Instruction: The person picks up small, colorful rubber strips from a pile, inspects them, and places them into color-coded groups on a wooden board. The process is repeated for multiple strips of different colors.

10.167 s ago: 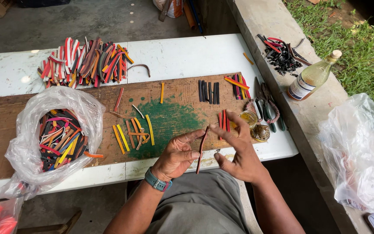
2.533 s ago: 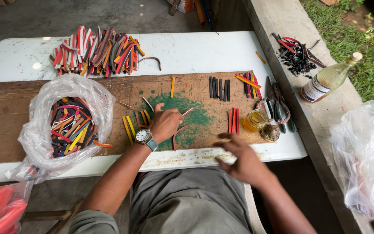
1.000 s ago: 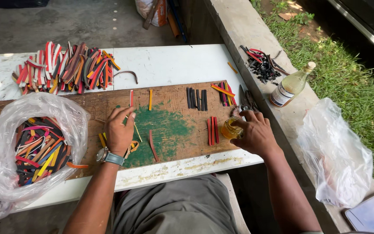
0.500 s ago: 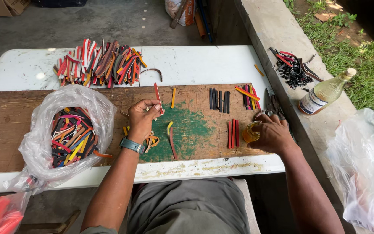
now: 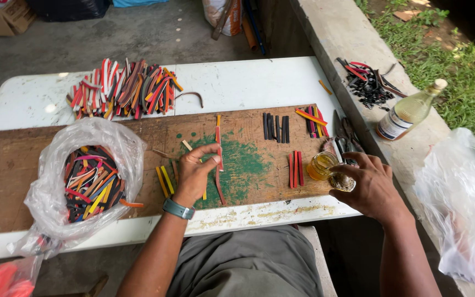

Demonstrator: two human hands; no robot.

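My left hand, a watch on its wrist, pinches a thin red strip between thumb and fingers. The strip stands lengthwise over the green painted patch of a long wooden board. A dark red strip lies on the board just below the hand. At the board's right end, the fingertips of my right hand close on a small round pot. A small glass jar of amber liquid sits right beside the pot.
An open plastic bag of mixed coloured strips sits on the board's left, with a loose pile on the white table behind. Black strips, red strips, yellow strips, a bottle, dark scraps and another clear bag lie around.
My left hand has drawn back slightly toward the green patch, still holding the red strip. My right hand has shifted from the amber jar to the small pot beside it.
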